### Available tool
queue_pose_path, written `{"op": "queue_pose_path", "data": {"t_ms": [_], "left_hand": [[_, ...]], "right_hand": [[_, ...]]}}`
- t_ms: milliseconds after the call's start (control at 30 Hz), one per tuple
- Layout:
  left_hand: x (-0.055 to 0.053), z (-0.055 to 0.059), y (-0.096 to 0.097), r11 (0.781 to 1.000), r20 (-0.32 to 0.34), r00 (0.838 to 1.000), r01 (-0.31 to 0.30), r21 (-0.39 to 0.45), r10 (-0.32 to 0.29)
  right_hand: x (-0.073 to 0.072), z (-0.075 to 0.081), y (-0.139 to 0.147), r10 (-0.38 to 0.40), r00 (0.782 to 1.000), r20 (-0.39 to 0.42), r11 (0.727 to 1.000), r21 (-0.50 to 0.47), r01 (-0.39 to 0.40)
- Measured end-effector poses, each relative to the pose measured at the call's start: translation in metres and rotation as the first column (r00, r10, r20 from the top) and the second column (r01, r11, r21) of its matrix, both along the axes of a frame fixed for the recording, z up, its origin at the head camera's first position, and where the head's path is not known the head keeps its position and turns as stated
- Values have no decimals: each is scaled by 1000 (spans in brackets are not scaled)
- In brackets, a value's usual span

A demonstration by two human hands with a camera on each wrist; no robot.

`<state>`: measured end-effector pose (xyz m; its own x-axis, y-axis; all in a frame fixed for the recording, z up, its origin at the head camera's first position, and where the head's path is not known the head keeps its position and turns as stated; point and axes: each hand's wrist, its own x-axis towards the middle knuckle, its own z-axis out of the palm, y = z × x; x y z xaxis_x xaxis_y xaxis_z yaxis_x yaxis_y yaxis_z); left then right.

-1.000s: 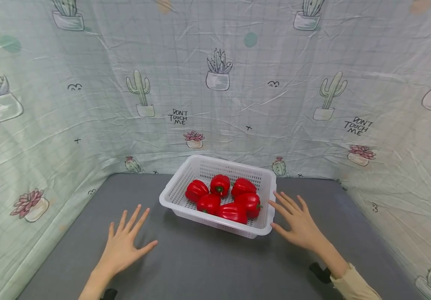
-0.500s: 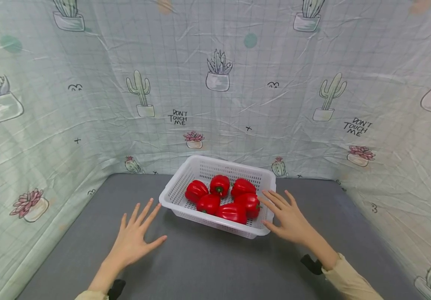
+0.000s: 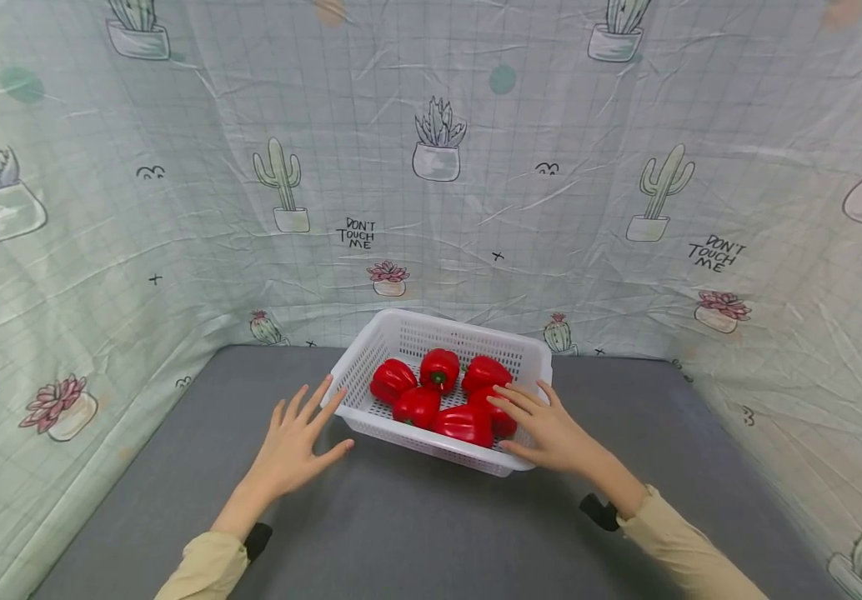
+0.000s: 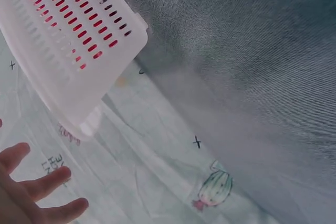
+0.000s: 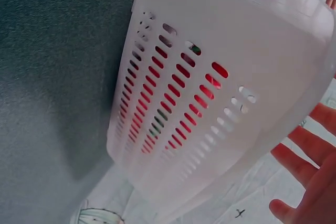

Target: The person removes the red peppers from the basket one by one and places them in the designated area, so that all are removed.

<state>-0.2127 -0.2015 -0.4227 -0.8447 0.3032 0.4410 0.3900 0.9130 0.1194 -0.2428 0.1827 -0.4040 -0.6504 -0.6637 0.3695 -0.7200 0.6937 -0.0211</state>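
The left grip (image 4: 25, 199) hovers near a white slotted basket (image 4: 107, 69).

Basket (image 5: 283, 40) is smooth plastic with a soft sheen; peppers (image 3: 423, 407) are smooth and highly glossy. Table (image 3: 431, 533) looks matt, finely textured. Backdrop (image 3: 431, 217) is creased sheeting, faintly shiny; sleeves (image 3: 674, 542) are matt cloth.

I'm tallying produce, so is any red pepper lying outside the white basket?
No, in the head view all six red peppers sit inside the white basket.

I see rounded red bell peppers (image 3: 464, 425), a white rectangular plastic basket (image 3: 431, 447), a flat grey surface (image 3: 431, 533). Printed cacti (image 3: 283, 185) pattern the pale cloth backdrop (image 3: 401, 183).
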Motion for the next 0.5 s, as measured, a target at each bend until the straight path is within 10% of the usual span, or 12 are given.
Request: {"op": "queue_pose_path", "data": {"t_ms": [500], "left_hand": [[-42,2,6,1000,59,998,24,-18,-23]], "right_hand": [[-19,-2,-13,-27,995,99,998,61,21]]}}
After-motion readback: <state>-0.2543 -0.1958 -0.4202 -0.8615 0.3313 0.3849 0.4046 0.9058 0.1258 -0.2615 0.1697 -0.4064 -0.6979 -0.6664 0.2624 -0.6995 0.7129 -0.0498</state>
